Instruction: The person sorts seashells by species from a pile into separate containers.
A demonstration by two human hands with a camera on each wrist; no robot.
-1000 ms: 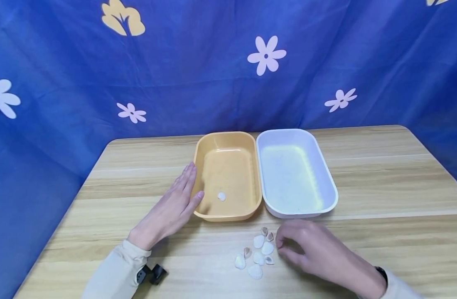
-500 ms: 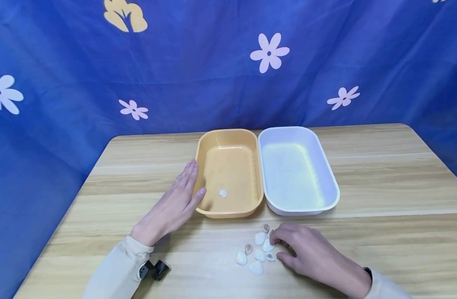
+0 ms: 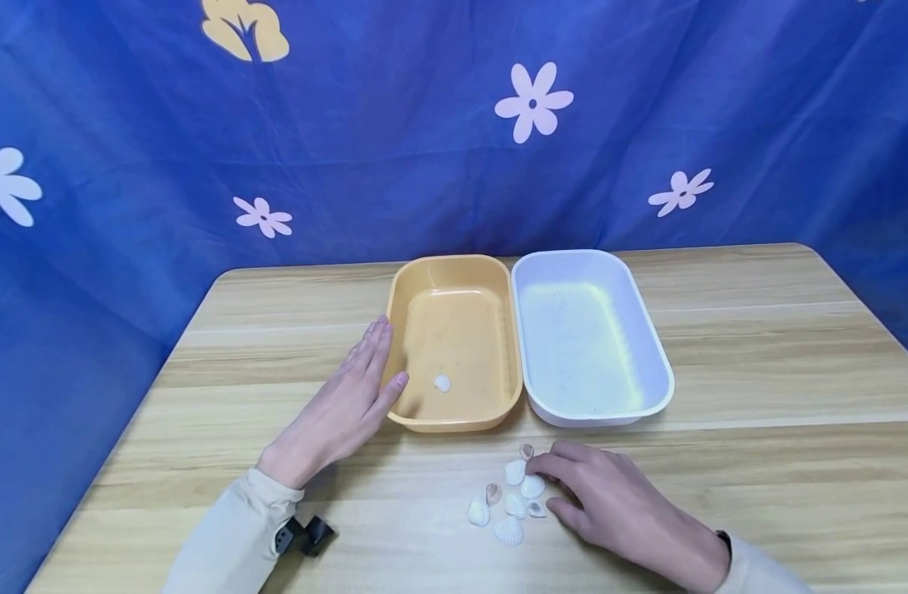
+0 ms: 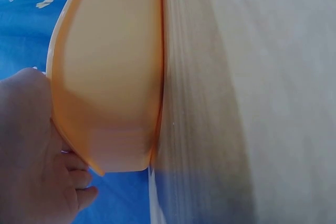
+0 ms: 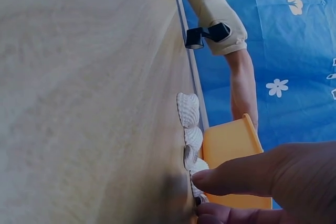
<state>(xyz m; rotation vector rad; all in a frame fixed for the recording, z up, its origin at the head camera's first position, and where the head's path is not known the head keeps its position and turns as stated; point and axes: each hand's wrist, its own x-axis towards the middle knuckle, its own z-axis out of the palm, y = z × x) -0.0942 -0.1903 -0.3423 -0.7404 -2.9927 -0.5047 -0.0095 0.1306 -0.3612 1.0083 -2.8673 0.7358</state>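
Note:
My left hand (image 3: pixel 333 425) rests with fairly straight fingers along the left rim of the orange tray (image 3: pixel 454 427); the left wrist view has the same hand beside the tray's outer wall. One white seashell (image 3: pixel 442 383) lies inside near the front. My right hand (image 3: pixel 621 507) is bent over a small group of seashells on the table, its index fingertip at a white shell (image 3: pixel 532 487). Thumb and index stand apart. Around them lie a ribbed white shell (image 3: pixel 509 531) and a brownish shell (image 3: pixel 494 493). Another small brownish shell is hidden under the right fingers.
A white tray (image 3: pixel 593 419) stands against the orange tray's right side, with no shells in it. Both sit on a wood-grain table (image 3: pixel 781 346). Behind hangs a blue flowered curtain (image 3: pixel 394 124). A small black device (image 3: pixel 305 536) is strapped at the left wrist.
My right hand has moved left, from beside the shells to over them, with its index finger reaching further out. The left hand stays at the orange tray.

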